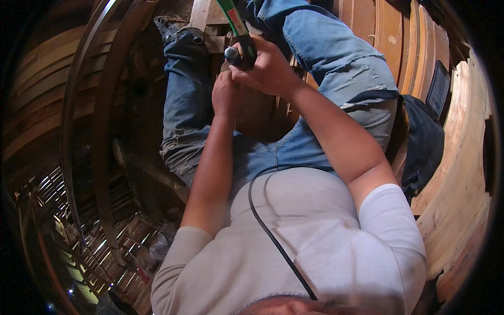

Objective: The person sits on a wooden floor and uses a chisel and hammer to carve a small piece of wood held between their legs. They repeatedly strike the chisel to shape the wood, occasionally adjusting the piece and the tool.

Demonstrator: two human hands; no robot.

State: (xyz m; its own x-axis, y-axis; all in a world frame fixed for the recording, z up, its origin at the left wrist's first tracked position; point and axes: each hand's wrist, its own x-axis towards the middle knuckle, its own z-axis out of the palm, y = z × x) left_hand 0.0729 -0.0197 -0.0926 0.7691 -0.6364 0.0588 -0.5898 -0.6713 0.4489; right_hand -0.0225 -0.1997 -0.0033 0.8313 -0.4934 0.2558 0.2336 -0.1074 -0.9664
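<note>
Up between my knees, my right hand (265,68) is closed around the black grip of a tool with a green shaft (231,16) that carries a label. The shaft runs out of the top of the view, so its far end is hidden. A round, shiny metal end (231,53) on a dark stem shows beside that grip. Whether it belongs to the same tool I cannot tell. Just below, my left hand (226,94) is closed and touches the right one. What its fingers hold is hidden.
My legs in worn blue jeans (336,58) are spread on both sides. Wooden boards (367,21) stand at the upper right, with a dark bag (422,142) below. Curved strips (71,121) rise at the left. A black cable (262,215) crosses my shirt.
</note>
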